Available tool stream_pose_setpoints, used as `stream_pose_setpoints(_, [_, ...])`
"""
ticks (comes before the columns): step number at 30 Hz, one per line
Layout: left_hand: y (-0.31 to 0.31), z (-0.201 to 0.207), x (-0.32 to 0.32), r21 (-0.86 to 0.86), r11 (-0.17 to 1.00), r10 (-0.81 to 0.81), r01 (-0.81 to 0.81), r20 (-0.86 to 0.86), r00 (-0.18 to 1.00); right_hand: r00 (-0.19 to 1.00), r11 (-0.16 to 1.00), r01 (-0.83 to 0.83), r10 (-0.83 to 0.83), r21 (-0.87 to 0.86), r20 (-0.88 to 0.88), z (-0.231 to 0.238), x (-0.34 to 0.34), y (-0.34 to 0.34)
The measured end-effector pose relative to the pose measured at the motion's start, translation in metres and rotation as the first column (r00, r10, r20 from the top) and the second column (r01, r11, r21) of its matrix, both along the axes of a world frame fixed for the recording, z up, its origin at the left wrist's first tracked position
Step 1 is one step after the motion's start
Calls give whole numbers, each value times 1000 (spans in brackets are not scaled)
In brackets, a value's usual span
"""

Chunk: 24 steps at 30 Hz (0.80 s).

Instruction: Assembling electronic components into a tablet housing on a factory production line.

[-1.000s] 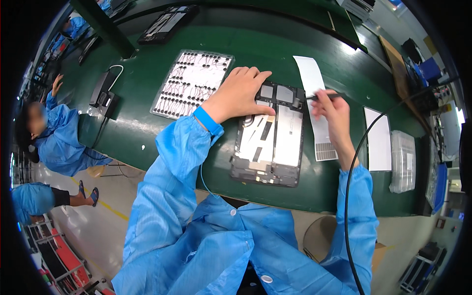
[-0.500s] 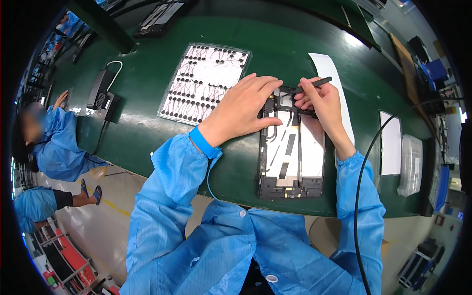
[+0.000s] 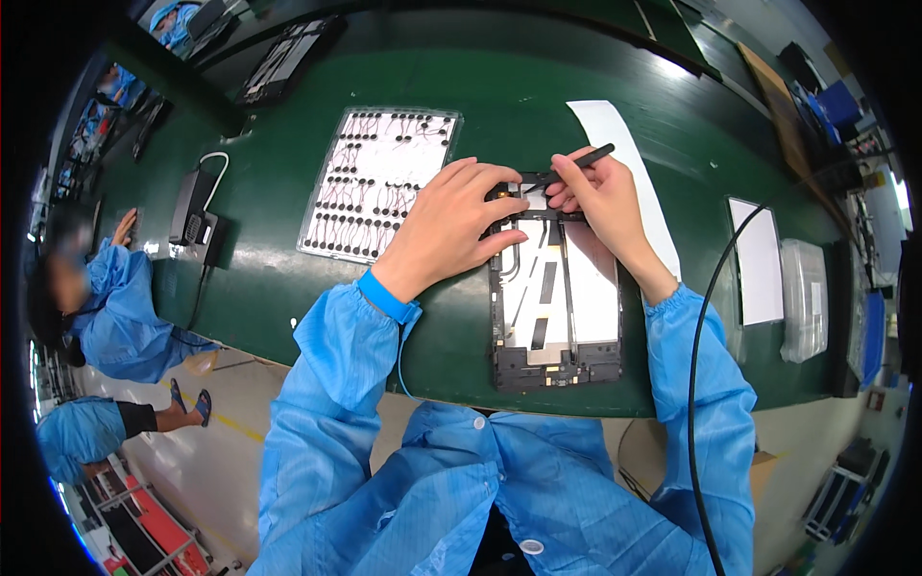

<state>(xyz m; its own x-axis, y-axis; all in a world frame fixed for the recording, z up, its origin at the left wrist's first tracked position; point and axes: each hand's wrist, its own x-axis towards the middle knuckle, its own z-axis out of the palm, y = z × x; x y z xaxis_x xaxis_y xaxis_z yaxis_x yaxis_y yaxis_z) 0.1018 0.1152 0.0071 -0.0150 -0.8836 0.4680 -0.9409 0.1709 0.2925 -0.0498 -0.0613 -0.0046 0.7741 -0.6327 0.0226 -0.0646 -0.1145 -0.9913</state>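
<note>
An opened tablet (image 3: 581, 278) lies on the green bench before me, its black frame and white inner panel showing. My left hand (image 3: 447, 226) rests over its upper left edge, fingers stretched and thumb apart, the fingertips at the frame. Closed around slim black tweezers (image 3: 591, 157), my right hand (image 3: 600, 197) is at the top of the tablet. The tweezers' tips point left, close to my left fingertips; what they touch is too small to tell. Left of the tablet sits a clear tray (image 3: 379, 182) with rows of small round black parts on thin wires.
A white sheet (image 3: 619, 144) lies beyond my right hand. Further right are another white sheet (image 3: 757, 259) and a clear plastic box (image 3: 805, 302). A black power adapter (image 3: 195, 206) stands at left, near a co-worker in blue (image 3: 120, 298). A black cable (image 3: 693, 413) hangs across my right sleeve.
The view has shifted a little, so the bench things sit differently in it. My left fingers have bent further over the tablet's top left part. The tweezers remain in my right hand.
</note>
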Motion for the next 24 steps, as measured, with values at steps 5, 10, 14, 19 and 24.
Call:
stream_pose_setpoints(5, [-1,4,-5,14,1000,22,-22,23,1000,991,998,65,-64,-4,114,0,-4,0])
stream_pose_setpoints(10, [-10,2,-11,-31,999,-22,26,100,995,971,998,-7,22,-61,236,18,-43,-41])
stream_pose_setpoints(14, [-21,14,-41,-10,997,-77,79,141,987,988,990,18,5,-140,157,4,-117,-82])
stream_pose_setpoints(19, [-56,12,-112,150,915,-380,375,4,925,992,994,114,-113,2,62,-11,-181,-91])
stream_pose_setpoints(24, [-72,-7,-140,273,875,-417,399,9,909,995,999,-35,35,6,-90,-3,-200,-89])
